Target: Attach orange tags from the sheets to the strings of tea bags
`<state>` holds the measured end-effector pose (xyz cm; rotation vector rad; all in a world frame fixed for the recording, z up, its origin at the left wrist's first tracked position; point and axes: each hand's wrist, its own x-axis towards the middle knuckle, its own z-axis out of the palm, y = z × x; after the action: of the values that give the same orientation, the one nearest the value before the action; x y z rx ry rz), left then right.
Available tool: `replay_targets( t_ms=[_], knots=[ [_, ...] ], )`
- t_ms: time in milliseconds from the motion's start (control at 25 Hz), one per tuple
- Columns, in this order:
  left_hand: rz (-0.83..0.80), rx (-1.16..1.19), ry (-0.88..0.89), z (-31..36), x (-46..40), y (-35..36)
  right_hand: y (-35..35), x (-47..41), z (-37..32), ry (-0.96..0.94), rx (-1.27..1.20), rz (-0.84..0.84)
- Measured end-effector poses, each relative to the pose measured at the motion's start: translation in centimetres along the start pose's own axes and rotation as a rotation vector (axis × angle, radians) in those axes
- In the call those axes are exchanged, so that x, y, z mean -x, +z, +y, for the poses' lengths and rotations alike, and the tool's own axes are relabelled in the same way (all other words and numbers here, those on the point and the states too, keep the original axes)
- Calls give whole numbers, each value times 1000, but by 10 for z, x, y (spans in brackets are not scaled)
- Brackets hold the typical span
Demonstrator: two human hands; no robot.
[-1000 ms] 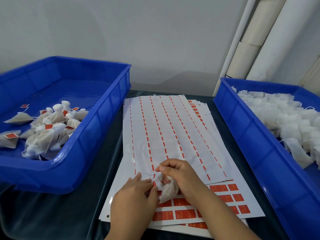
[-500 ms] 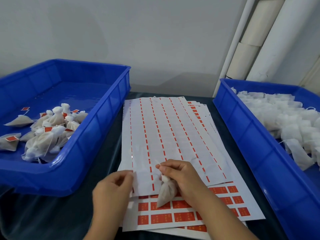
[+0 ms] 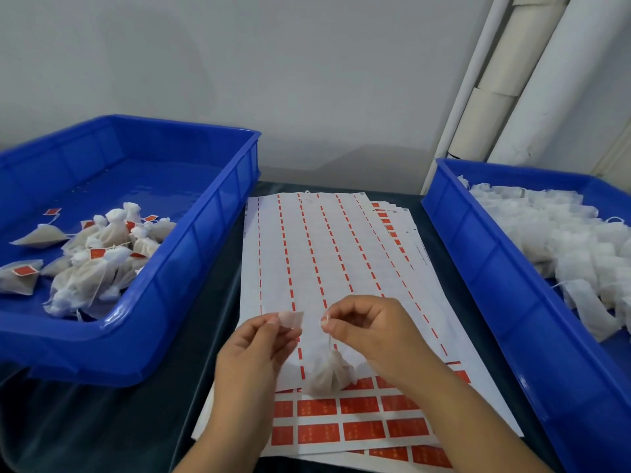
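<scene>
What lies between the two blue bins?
In the head view, the stacked tag sheets on the dark table lie between the left bin and the right bin.

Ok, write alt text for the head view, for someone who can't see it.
Left hand pinches a peeled tag while the right hand holds a tea bag by its string, above tag sheets. Blue trays flank them: tagged bags left, untagged right.

Glossy plastic bins (image 3: 191, 268), mesh tea bags (image 3: 102, 268)

left hand (image 3: 254, 349) pinches peeled tag (image 3: 291, 319); right hand (image 3: 370, 336) pinches string (image 3: 328, 339), tea bag (image 3: 329, 373) dangling over sheets (image 3: 307, 254)
</scene>
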<state>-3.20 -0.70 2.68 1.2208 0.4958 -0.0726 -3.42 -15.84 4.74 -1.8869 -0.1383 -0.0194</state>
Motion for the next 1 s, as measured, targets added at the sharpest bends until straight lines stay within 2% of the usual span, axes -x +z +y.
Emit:
replay_targets(
  t_ms=[200, 400, 600, 1000],
  knots=[
    [-173, 24, 42, 2, 9, 16, -8, 4, -13, -83, 81, -23],
    [-202, -96, 70, -1, 11, 24, -8, -2, -16, -162, 178, 38],
    [-206, -147, 19, -3, 12, 29, -11, -8, -10, -108, 117, 132],
    [-271, -63, -40, 5, 17, 30, -17, -12, -2, -5, 56, 155]
  ],
)
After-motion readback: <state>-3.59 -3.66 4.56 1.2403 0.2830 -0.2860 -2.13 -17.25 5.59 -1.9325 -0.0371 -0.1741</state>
